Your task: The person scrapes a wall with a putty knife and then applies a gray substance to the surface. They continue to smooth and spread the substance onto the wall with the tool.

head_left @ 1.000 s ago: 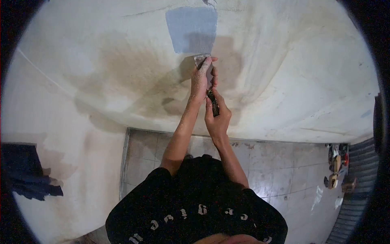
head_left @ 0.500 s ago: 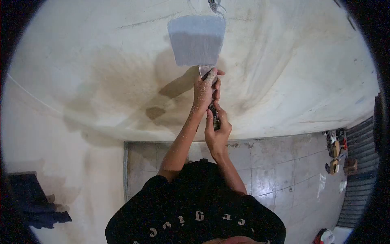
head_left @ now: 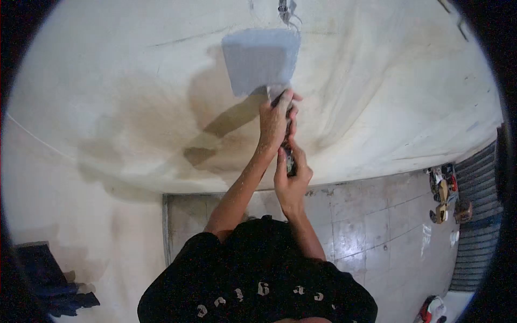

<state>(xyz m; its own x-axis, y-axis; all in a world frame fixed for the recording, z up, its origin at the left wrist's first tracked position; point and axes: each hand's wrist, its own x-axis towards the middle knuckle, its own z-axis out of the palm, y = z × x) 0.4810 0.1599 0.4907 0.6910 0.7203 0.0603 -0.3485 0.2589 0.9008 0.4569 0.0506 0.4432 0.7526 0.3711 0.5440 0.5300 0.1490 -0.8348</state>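
Just under a grey patch (head_left: 261, 62) on the pale wall, a putty knife (head_left: 276, 92) has its flat blade at the patch's lower right edge. My left hand (head_left: 274, 121), dusty with white specks, is closed around the tool close behind the blade, thumb pointing up along it. Lower down, my right hand (head_left: 292, 175) grips the dark, patterned handle end between thumb and fingers. Part of the handle is hidden by both hands. Whether the blade presses on the wall cannot be made out.
A cable or fitting (head_left: 284, 11) sticks out of the wall above the patch. Dark cloth (head_left: 51, 280) hangs at lower left. Below are a tiled floor (head_left: 371, 231), several items (head_left: 442, 194) on the right and a corrugated shutter (head_left: 476, 215).
The wall patch and both hands sit slightly lower in view. The arms' shadow has shifted left on the wall. Both hands keep their hold on the putty knife.
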